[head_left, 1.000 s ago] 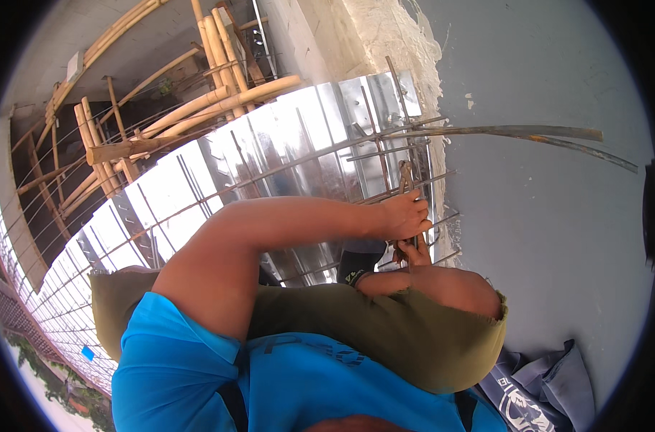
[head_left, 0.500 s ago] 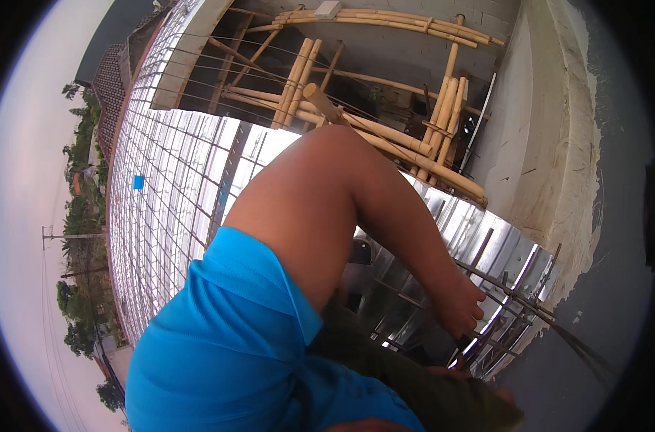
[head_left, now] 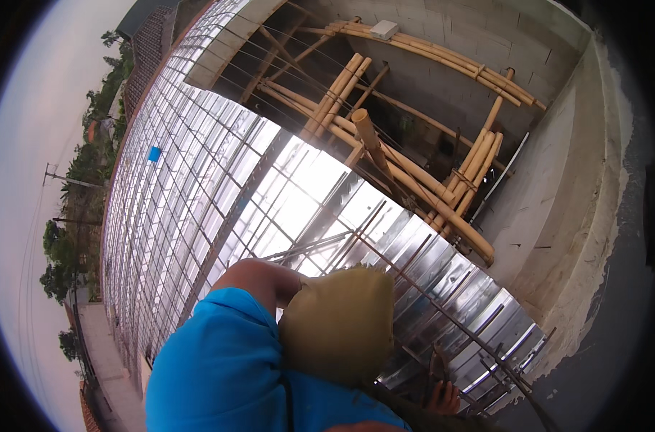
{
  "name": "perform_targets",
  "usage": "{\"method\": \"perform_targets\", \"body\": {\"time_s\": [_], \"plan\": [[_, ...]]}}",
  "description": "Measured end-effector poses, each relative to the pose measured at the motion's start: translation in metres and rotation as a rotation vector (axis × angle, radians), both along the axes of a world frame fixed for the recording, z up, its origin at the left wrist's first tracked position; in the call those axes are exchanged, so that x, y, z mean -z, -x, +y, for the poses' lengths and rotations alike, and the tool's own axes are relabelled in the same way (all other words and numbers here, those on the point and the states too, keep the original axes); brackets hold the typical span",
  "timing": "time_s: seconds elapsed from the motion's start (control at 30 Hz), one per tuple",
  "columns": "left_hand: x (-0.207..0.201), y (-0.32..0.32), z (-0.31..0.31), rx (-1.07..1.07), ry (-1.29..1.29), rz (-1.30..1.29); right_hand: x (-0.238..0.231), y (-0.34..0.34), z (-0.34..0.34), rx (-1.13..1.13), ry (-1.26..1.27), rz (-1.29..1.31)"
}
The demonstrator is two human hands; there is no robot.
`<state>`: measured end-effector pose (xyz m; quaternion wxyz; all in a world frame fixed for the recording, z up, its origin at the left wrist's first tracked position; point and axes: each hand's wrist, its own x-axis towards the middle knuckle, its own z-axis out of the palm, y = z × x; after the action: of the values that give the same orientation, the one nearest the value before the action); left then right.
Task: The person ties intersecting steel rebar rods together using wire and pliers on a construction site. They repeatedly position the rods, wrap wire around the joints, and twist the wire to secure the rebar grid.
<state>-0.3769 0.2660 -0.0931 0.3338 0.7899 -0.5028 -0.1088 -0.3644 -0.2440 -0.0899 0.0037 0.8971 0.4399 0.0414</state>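
My left arm, in a blue sleeve (head_left: 219,360), bends at the elbow and passes behind my olive-clad knee (head_left: 338,324). My left hand (head_left: 444,397) shows only partly at the lower edge, its fingers closed around a thin steel bar (head_left: 437,363) of the reinforcing mesh. That mesh (head_left: 414,288) lies over shiny corrugated metal decking (head_left: 299,201). My right hand is out of sight.
Bamboo props (head_left: 385,158) cross an open pit beyond the decking's edge. A grey concrete wall (head_left: 558,187) runs along the right. The decking stretches far to the left, with a small blue object (head_left: 154,153) on it. Trees and a street lie below at the left.
The view has swung up and left; my knee now covers the forearm, and the hand has slid to the lower edge, still at the mesh.
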Motion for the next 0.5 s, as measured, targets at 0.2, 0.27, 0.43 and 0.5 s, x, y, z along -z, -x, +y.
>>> {"method": "perform_targets", "body": {"time_s": [0.2, 0.27, 0.43, 0.5], "plan": [[0.007, 0.043, -0.008, -0.069, 0.073, 0.038, 0.052, 0.002, -0.018, 0.002, -0.15, -0.084], [0.011, 0.042, -0.007, -0.063, 0.094, 0.038, 0.048, 0.001, -0.016, 0.015, -0.147, -0.077], [0.005, 0.048, -0.007, -0.083, 0.089, 0.063, 0.05, -0.003, -0.006, 0.008, -0.209, -0.014], [0.006, 0.045, -0.007, -0.082, 0.096, 0.074, 0.046, -0.002, -0.009, 0.009, -0.222, 0.013]]}}
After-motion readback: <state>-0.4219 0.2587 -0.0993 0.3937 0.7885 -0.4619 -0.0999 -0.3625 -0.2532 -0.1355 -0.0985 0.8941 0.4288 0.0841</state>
